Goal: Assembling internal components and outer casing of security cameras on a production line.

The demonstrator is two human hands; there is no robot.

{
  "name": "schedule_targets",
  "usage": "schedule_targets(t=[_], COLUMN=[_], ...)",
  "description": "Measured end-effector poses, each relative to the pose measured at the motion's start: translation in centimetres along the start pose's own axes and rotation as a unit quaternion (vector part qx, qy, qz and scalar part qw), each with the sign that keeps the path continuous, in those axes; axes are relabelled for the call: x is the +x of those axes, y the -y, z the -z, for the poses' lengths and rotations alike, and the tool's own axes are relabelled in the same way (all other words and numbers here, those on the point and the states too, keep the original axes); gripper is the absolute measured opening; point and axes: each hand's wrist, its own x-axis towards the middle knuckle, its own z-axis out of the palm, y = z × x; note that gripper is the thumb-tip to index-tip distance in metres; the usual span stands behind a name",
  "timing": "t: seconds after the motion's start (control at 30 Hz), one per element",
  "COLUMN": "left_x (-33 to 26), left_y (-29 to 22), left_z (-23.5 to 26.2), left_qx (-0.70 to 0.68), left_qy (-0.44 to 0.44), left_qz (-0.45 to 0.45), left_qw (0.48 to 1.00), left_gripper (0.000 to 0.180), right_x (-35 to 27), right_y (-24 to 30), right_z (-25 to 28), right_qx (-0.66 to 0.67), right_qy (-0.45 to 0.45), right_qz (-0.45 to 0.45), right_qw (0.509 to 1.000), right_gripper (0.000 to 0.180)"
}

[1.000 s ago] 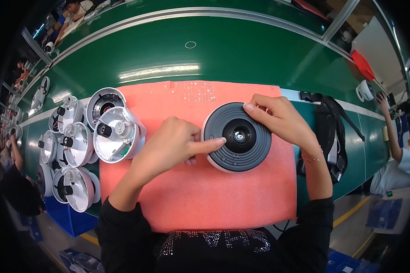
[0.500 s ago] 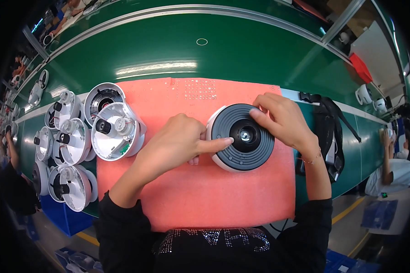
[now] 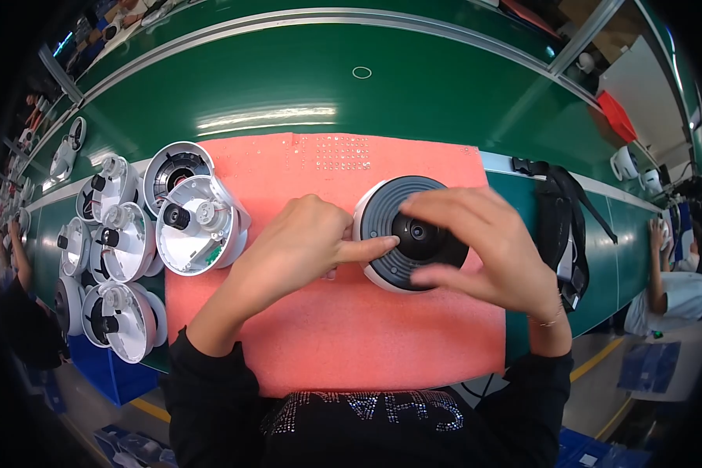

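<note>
A dome camera (image 3: 384,209) with a white body, a ribbed dark grey ring and a black lens in the middle sits on the pink mat (image 3: 335,351). My left hand (image 3: 288,246) is closed at its left side, the thumb pressed on the ring by the lens and the other fingers curled, partly hidden. Over the camera's right half is my right hand (image 3: 495,253), somewhat blurred, its thumb and fingers spread apart around the lens. Whether its fingertips touch the ring I cannot tell.
Several opened white camera housings (image 3: 199,226) crowd the left. Small shiny pieces (image 3: 343,153) lie in rows at the mat's far edge. A black strap (image 3: 573,234) lies on the right. A thin pale ring (image 3: 362,72) rests on the green surface beyond. Other people work at both sides.
My right hand has left the ring's upper right edge and moved left and down over the lens, its fingers spreading. My left hand and the camera stay put. The pale ring has shifted slightly right.
</note>
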Motion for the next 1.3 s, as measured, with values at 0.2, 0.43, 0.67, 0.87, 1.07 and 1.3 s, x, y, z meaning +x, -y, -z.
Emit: schedule_targets(t=[0.2, 0.43, 0.67, 0.87, 1.07, 1.3], left_x=[0.0, 0.2, 0.0, 0.0, 1.1, -0.7], left_y=[0.1, -0.1, -0.2, 0.3, 1.1, 2.3], left_z=[0.0, 0.2, 0.3, 0.2, -0.8, -4.7], left_qx=[0.01, 0.047, 0.012, 0.034, 0.034, -0.445], left_qy=[-0.006, 0.005, 0.019, 0.001, 0.05, -0.018], left_qz=[-0.01, 0.002, 0.014, -0.005, 0.047, -0.064], left_qw=[1.0, 0.999, 1.0, 0.999, 0.997, 0.893], left_gripper=[0.049, 0.051, 0.05, 0.051, 0.053, 0.053], right_x=[0.0, -0.1, 0.1, 0.5, -0.6, -0.1], right_y=[-0.1, -1.7, -1.5, -0.5, -4.6, -2.4], right_z=[0.1, -1.3, -1.1, -0.9, -3.5, -3.1], right_qx=[-0.003, 0.004, 0.015, 0.062, 0.288, 0.343], right_qy=[0.068, -0.033, 0.057, 0.029, 0.004, -0.084], right_qz=[0.062, -0.041, 0.02, 0.039, -0.291, -0.242], right_qw=[0.996, 0.999, 0.998, 0.997, 0.912, 0.904], right_gripper=[0.034, 0.038, 0.034, 0.049, 0.048, 0.044])
